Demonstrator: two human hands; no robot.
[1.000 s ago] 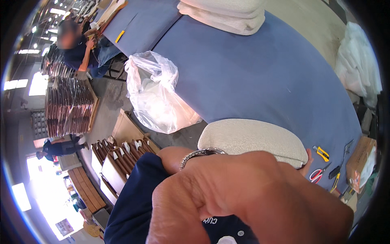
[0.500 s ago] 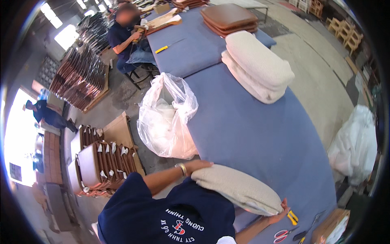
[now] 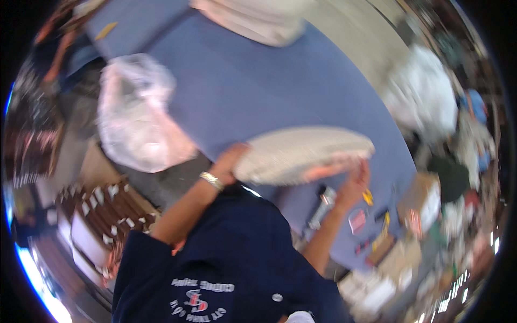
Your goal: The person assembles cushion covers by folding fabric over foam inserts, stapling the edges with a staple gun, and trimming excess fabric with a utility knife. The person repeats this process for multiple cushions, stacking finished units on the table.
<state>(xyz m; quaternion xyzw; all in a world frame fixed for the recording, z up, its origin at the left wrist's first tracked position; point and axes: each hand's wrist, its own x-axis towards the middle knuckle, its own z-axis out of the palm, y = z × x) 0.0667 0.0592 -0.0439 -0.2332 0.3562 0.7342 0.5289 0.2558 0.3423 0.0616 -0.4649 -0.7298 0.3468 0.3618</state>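
A cream, fabric-covered seat cushion (image 3: 301, 151) is held up on edge in front of me, close to the near side of the blue table (image 3: 258, 86). My left hand (image 3: 231, 161), below a metal watch or bracelet, grips its left end. At the opposite end, my right hand (image 3: 355, 183) has its fingers closed on the cushion's lower edge. Part of the underside shows, with an orange-pink patch blurred by motion. Farther up the table lies a stack of similar cream cushions (image 3: 253, 19), cut off by the picture's upper edge.
Left of the table hangs a clear plastic bag (image 3: 140, 124). Stacked brown cushions (image 3: 102, 220) stand lower left. On the table's right are red-handled scissors (image 3: 357, 220), a yellow cutter (image 3: 368, 197) and a metal tool (image 3: 322, 207). A cardboard box (image 3: 420, 202) and white sack (image 3: 423, 94) lie beyond.
My view has swung down and to the right. The cushion has been raised and tilted, showing more of its underside, with both hands still on its ends. The metal tool has come into view.
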